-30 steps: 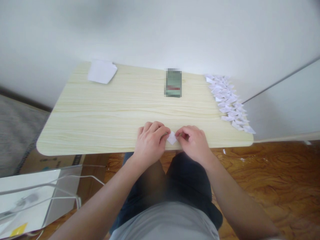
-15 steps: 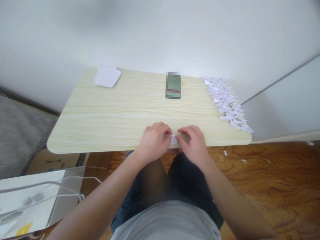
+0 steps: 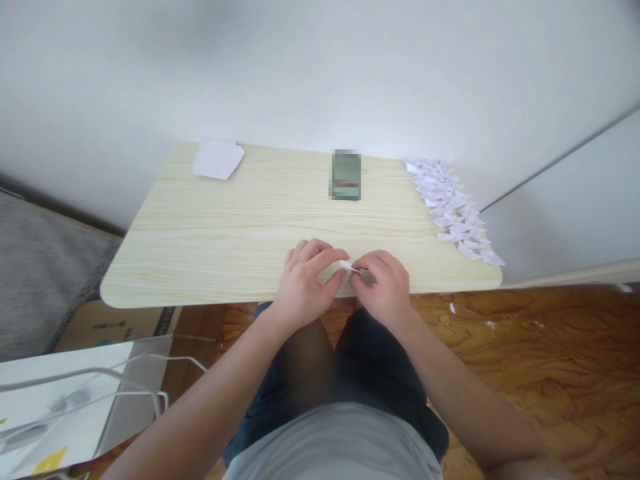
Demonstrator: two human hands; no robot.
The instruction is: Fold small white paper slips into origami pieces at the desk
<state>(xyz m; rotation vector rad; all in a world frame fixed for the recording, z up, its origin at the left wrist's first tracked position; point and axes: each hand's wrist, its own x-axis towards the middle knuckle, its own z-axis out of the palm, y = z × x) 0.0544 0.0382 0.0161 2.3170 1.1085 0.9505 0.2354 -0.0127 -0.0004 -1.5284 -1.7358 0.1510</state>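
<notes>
A small folded white paper piece [image 3: 348, 267] is pinched between both hands just above the near edge of the light wooden table [image 3: 235, 227]. My left hand [image 3: 305, 283] grips its left end with curled fingers. My right hand [image 3: 383, 287] pinches the right end, thumb and forefinger pressed together. Most of the paper is hidden by the fingers.
Several folded white paper pieces [image 3: 453, 210] lie in a row along the table's right edge. A blurred green card-like item [image 3: 345, 175] lies at the back centre, a stack of white paper [image 3: 219, 159] at the back left. A white wall backs the table; wooden floor [image 3: 550, 347] lies to the right.
The paper went from a flat diamond held apart to a narrow folded strip squeezed between both hands. The hands closed together. The view shifted slightly.
</notes>
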